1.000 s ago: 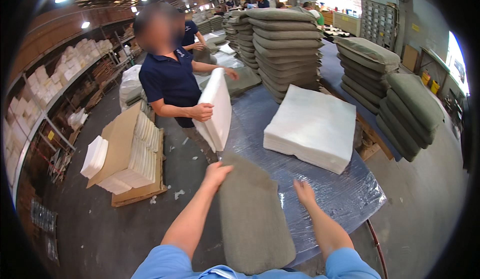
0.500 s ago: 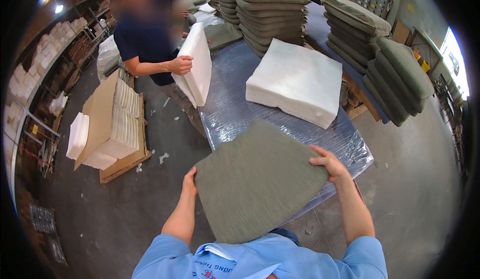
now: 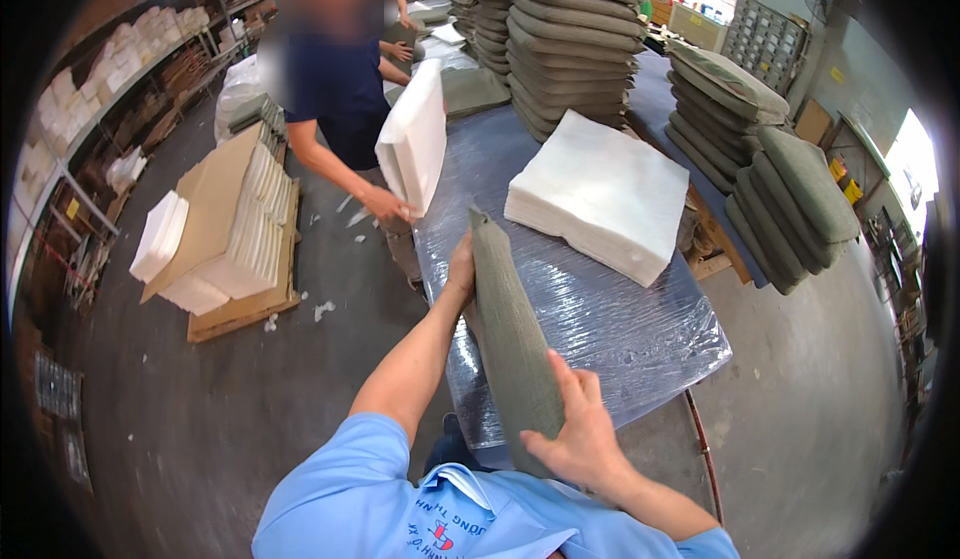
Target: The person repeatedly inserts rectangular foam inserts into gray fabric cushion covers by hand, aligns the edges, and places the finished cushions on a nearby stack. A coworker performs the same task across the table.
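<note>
A grey-green fabric seat cushion [image 3: 515, 349] stands on its edge in front of me, narrow side up, over the near part of the plastic-covered table [image 3: 640, 349]. My left hand [image 3: 461, 267] holds it along the far left side, with most of its fingers hidden behind the cloth. Against its near right side rests my right hand [image 3: 583, 424], thumb and fingers spread apart. Beyond the cushion lies a stack of white padding sheets [image 3: 600, 189]. At the table's left edge a co-worker in a dark shirt [image 3: 345, 109] handles an upright white foam pad [image 3: 415, 144].
Tall piles of grey-green cushions [image 3: 570, 49] rise at the back of the table. More cushions [image 3: 790, 199] lean at the right. On the floor at left, a wooden pallet [image 3: 240, 314] carries white pads and cardboard [image 3: 205, 209]. Shelving [image 3: 110, 109] lines the left wall.
The cushion has turned from face-up to on edge. My left hand has moved forward along it; my right hand has come nearer and spread. The co-worker's hand has dropped down the white pad.
</note>
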The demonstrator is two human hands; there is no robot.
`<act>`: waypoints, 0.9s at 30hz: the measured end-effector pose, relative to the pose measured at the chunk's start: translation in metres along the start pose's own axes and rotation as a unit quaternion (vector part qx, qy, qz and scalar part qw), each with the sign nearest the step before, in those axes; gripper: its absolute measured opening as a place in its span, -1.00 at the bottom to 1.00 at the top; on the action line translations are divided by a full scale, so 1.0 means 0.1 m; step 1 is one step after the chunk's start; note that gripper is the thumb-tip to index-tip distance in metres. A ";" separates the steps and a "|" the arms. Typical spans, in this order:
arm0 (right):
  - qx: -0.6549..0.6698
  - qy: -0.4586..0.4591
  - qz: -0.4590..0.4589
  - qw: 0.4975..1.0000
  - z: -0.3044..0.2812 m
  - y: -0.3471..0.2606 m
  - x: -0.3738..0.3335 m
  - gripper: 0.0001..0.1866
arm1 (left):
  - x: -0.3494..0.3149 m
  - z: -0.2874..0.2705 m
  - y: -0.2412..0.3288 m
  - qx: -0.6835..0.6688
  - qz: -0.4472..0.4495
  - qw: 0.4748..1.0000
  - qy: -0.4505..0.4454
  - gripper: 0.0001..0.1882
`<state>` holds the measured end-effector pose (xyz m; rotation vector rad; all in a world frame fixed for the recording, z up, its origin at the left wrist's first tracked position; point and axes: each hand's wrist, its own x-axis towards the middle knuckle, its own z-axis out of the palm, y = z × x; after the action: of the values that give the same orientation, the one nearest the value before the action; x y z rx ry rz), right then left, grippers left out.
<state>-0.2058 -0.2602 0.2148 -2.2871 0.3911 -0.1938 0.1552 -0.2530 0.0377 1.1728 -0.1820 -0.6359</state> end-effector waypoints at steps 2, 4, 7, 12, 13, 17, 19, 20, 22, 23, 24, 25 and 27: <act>0.039 -0.024 -0.029 0.999 0.09 0.04 -0.02 0.11 | 0.05 -0.15 0.04 0.052 0.071 0.995 -0.040 -0.49; 0.047 -0.013 -0.040 0.998 0.18 0.12 0.00 0.07 | 0.02 -0.14 0.07 0.030 0.106 0.994 -0.024 -0.58; 0.265 -0.092 0.065 0.958 0.29 0.32 0.36 -0.03 | 0.00 -0.18 0.18 0.014 0.126 0.992 -0.023 -0.68; 0.202 0.114 -0.017 0.972 0.75 1.20 2.06 -0.32 | -0.06 -0.09 0.26 0.041 0.186 0.982 -0.005 -0.82; 0.276 0.114 -0.006 0.954 0.73 1.14 2.38 -0.28 | -0.08 -0.09 0.27 0.041 0.191 0.981 0.008 -0.82; 0.373 -0.063 0.030 0.925 0.79 0.92 3.20 -0.16 | -0.17 -0.19 0.41 0.095 0.258 0.956 0.103 -0.78; 0.377 -0.136 0.033 0.916 0.78 0.85 3.37 -0.15 | -0.29 -0.19 0.55 0.101 0.267 0.951 0.119 -0.72; 0.376 -0.168 0.032 0.911 0.75 0.81 3.43 -0.14 | -0.35 -0.14 0.65 0.082 0.253 0.959 0.099 -0.69; 0.357 -0.149 0.050 0.921 0.79 0.74 3.54 -0.16 | -0.36 -0.15 0.75 0.059 0.219 0.972 0.066 -0.55; 0.348 -0.141 0.060 0.925 0.83 0.70 3.57 -0.15 | -0.36 -0.16 0.76 0.066 0.211 0.972 0.073 -0.53; 0.344 -0.112 0.056 0.930 0.87 0.58 3.54 -0.16 | -0.35 -0.16 0.75 0.074 0.205 0.973 0.080 -0.51; 0.340 -0.082 0.053 0.935 0.90 0.45 3.50 -0.17 | -0.33 -0.17 0.75 0.082 0.197 0.973 0.085 -0.49; 0.360 -0.085 0.066 0.927 0.89 0.48 3.50 -0.17 | -0.34 -0.09 0.75 0.121 0.215 0.964 0.095 -0.43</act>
<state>0.1358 -0.3486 0.1249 -1.5312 0.3143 -0.0530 0.1590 -0.2095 0.1086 1.3673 -0.3482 -0.1177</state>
